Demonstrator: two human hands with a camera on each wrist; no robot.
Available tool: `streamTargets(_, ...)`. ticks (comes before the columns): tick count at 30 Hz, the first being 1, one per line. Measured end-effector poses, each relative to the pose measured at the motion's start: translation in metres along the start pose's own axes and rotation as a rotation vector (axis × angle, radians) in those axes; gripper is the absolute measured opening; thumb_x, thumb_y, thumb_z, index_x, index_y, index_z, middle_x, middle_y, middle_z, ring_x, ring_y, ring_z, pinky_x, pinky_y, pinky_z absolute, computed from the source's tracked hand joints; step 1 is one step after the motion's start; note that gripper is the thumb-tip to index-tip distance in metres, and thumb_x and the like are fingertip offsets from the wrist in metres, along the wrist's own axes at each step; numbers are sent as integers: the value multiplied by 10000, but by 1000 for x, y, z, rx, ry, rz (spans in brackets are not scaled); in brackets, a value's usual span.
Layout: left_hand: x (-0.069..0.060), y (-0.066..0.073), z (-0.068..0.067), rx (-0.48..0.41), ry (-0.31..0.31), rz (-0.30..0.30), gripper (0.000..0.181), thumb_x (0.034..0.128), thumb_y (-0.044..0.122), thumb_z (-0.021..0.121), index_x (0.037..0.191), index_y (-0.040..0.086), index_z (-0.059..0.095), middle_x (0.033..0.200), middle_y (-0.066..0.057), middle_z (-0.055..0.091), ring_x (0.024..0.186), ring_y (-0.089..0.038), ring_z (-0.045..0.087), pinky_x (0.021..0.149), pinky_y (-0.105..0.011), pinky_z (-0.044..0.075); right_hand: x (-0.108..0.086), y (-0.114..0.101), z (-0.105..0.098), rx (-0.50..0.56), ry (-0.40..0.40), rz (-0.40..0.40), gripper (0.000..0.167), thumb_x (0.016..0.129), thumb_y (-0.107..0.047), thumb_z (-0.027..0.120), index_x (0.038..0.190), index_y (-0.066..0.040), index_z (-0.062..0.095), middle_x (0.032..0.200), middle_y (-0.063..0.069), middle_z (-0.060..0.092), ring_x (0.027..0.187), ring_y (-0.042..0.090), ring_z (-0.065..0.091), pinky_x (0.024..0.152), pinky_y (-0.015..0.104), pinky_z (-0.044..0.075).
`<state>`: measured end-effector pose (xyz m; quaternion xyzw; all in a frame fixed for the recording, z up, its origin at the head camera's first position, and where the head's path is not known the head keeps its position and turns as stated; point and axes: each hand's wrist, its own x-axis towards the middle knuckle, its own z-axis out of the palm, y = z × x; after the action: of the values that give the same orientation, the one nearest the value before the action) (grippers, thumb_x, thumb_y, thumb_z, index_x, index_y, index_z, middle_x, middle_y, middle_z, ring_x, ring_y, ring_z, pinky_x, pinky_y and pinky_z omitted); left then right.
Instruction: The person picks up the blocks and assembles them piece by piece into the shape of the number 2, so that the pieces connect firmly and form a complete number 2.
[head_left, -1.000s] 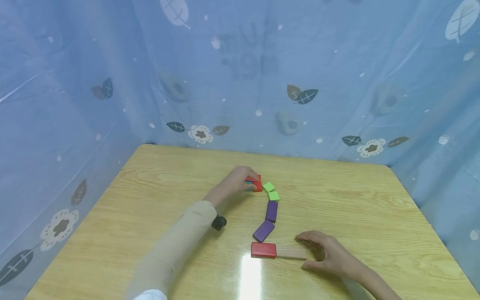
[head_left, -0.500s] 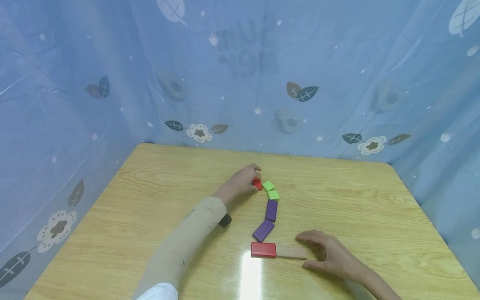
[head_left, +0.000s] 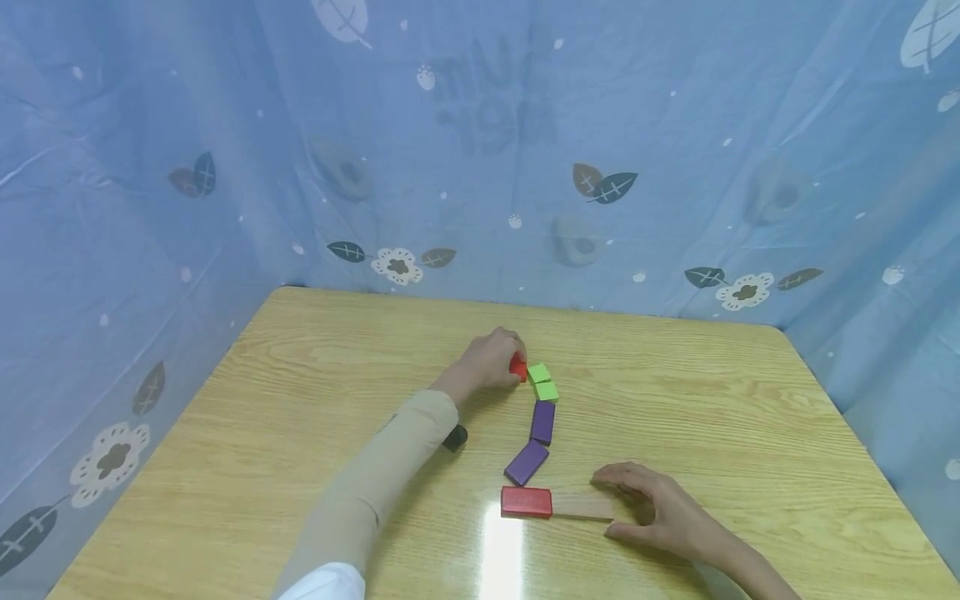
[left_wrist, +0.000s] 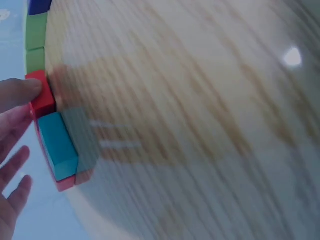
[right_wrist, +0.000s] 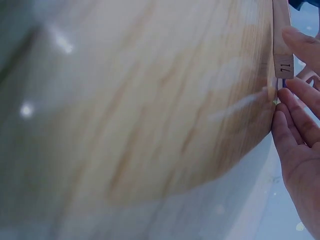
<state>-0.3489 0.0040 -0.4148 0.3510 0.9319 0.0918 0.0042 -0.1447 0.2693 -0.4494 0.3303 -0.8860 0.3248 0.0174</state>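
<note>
My left hand (head_left: 491,358) is at the far end of a curved row of blocks. Its thumb and fingers pinch a small red block (left_wrist: 44,95) beside two light green blocks (head_left: 547,391). A teal block (left_wrist: 57,145) stands next to that red one, with another red block (left_wrist: 66,183) partly hidden behind it. My right hand (head_left: 663,512) rests near the table, fingers loosely curved about the end of a plain wooden block (head_left: 581,505) marked 71 in the right wrist view. Whether its thumb touches this block I cannot tell.
Two purple blocks (head_left: 542,422) continue the row toward me. A larger red block (head_left: 527,502) lies end to end with the plain wooden one. The wooden table (head_left: 337,333) is backed by a blue patterned curtain (head_left: 480,167).
My left hand has moved slightly right, and its fingers have come down onto the small red block. The far green block has turned slightly against its neighbour. My right hand stays put.
</note>
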Motion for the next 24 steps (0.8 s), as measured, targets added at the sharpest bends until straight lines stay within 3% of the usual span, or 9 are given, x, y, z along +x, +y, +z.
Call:
streamTargets(4,3,-1,3,-10,16,6,135,782,247,755,896,192,710,854,52,611,879,-142,528,632,-264,457,-1,0,0,3,0,-5,504,805,-319,771,1241,-126,608,1204,22,620,1106,184,588,945,207,464)
streamTargets(7,6,-1,4,-32,26,8,90,787,243,750,859,211,707,765,77,585,785,-111,515,601,-241,430,-1,0,0,1,0,-5,498,807,-321,769,1239,-131,612,1205,16,618,1105,181,587,943,209,465)
streamTargets(13,12,-2,5,-56,31,-21,124,810,240,746,921,200,707,804,77,612,776,-105,525,624,-251,437,-2,0,0,9,5,-18,488,807,-309,771,1234,-127,619,1202,20,616,1102,184,590,947,197,458)
streamTargets(24,21,3,4,0,53,-107,216,783,334,795,944,207,725,813,94,635,811,-124,499,632,-253,418,-2,0,0,11,8,-19,473,812,-304,769,1230,-135,623,1209,20,611,1117,185,578,966,179,434)
